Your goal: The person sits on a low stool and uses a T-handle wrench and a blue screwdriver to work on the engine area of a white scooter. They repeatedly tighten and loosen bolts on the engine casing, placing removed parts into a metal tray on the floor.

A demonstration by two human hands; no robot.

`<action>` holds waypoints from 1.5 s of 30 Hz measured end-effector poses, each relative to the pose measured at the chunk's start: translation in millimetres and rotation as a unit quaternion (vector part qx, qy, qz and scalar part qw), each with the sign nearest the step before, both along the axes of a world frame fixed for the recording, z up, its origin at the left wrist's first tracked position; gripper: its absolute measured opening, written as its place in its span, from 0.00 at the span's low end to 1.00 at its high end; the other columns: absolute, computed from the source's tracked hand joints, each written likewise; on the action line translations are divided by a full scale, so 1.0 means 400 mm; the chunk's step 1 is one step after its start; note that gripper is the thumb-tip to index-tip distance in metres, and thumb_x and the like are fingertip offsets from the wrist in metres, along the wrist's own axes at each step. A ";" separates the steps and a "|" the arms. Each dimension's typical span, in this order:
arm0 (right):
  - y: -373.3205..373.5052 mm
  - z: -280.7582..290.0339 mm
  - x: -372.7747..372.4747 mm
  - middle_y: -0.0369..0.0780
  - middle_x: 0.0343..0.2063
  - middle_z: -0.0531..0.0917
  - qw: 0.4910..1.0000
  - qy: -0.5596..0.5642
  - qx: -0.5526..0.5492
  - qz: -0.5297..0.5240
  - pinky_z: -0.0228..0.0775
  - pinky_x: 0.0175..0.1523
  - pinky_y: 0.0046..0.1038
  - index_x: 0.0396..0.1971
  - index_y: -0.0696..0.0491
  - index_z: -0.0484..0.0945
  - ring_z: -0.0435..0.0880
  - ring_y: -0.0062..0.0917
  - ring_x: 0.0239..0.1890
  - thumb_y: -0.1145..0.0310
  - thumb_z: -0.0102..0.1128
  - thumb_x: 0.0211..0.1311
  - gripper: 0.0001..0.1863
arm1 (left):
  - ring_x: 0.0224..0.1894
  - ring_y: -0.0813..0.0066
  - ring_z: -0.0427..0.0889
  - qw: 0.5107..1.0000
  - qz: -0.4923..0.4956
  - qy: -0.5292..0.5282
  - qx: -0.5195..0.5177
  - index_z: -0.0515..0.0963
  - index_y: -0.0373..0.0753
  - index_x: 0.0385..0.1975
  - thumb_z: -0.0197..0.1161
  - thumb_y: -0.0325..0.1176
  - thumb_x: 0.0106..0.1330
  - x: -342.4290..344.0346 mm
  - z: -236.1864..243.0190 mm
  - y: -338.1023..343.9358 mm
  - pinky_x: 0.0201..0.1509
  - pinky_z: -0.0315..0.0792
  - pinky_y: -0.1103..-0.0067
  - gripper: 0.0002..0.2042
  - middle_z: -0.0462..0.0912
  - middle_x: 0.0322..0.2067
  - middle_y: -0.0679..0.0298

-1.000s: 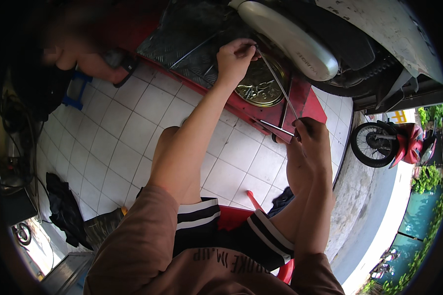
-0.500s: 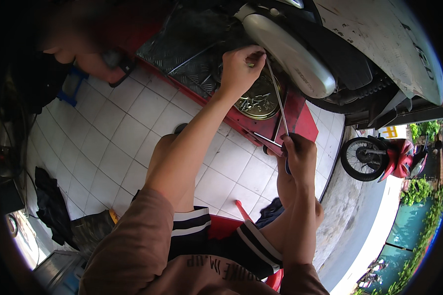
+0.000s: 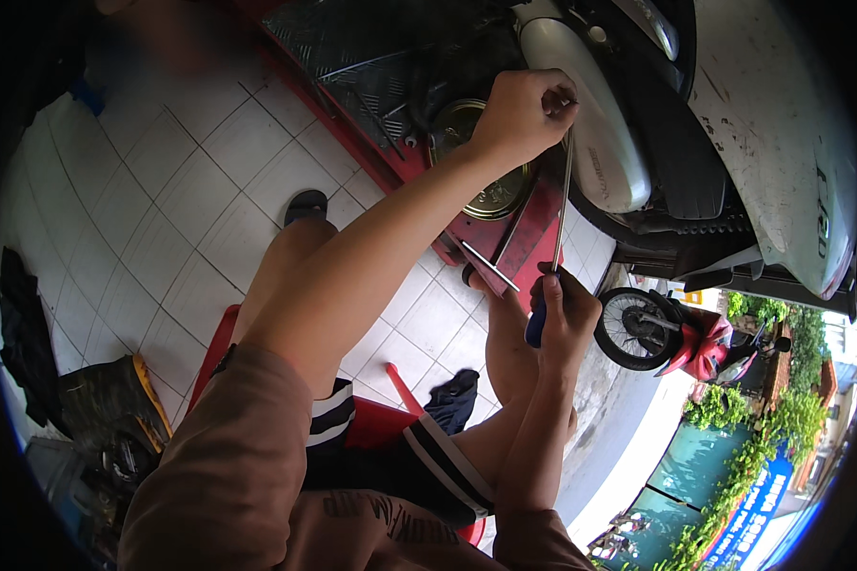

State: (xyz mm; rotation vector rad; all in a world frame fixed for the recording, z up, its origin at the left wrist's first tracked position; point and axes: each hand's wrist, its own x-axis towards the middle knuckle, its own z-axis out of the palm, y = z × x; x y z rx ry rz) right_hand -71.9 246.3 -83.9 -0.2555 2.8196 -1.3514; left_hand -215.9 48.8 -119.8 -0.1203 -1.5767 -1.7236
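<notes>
My right hand [image 3: 567,314] is closed around the blue handle of a long screwdriver [image 3: 565,205], whose thin metal shaft points up and away from me. Close to the shaft's far end, my left hand [image 3: 528,114] is pinched together; whatever its fingertips hold is too small to make out. Just beyond the left hand is the pale silver cover [image 3: 600,143] on the side of a motorbike. A round golden tray [image 3: 457,116] with small metal parts in it lies under my left wrist, partly hidden by the forearm.
The tray rests on a red platform [image 3: 486,231] with a metal T-shaped tool [image 3: 488,265] at its near end. Rods and a wrench lie on its dark ridged plate [image 3: 328,57]. A red motorbike [image 3: 700,343] stands to the right. Dark cloth [image 3: 452,400] lies on the tiled floor.
My view has shifted. My left hand has moved right, nearer the silver cover, and the screwdriver shaft stands more upright. The right hand keeps its hold on the handle.
</notes>
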 end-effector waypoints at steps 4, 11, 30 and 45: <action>-0.041 0.002 0.017 0.36 0.19 0.76 0.998 -0.008 -0.054 -0.007 0.62 0.26 0.19 0.37 0.66 0.79 0.72 0.16 0.21 0.64 0.56 0.66 0.16 | 0.28 0.74 0.85 0.999 0.019 0.026 0.030 0.82 0.35 0.32 0.66 0.25 0.54 -0.007 0.018 0.007 0.33 0.78 0.82 0.06 0.85 0.27 0.58; -0.045 -0.001 0.008 0.36 0.19 0.75 0.984 -0.059 -0.165 -0.027 0.61 0.27 0.18 0.37 0.66 0.76 0.70 0.15 0.21 0.66 0.54 0.67 0.15 | 0.28 0.66 0.84 0.997 0.030 -0.002 0.065 0.82 0.35 0.36 0.62 0.26 0.55 -0.010 0.057 0.049 0.33 0.78 0.76 0.10 0.83 0.30 0.54; -0.117 0.032 -0.111 0.37 0.26 0.79 0.971 -0.068 -0.222 -0.058 0.69 0.33 0.16 0.44 0.64 0.76 0.75 0.15 0.25 0.62 0.51 0.70 0.18 | 0.35 0.61 0.84 0.973 -0.158 -0.116 0.120 0.61 0.43 0.62 0.64 0.35 0.55 -0.133 0.077 0.119 0.38 0.78 0.70 0.33 0.81 0.31 0.53; -0.159 0.068 -0.127 0.35 0.29 0.72 0.833 -0.247 -0.495 0.001 0.61 0.38 0.21 0.48 0.62 0.67 0.67 0.18 0.31 0.63 0.47 0.72 0.17 | 0.31 0.68 0.82 0.920 -0.224 -0.194 0.258 0.71 0.35 0.53 0.57 0.36 0.61 -0.118 0.087 0.066 0.39 0.75 0.74 0.21 0.83 0.30 0.58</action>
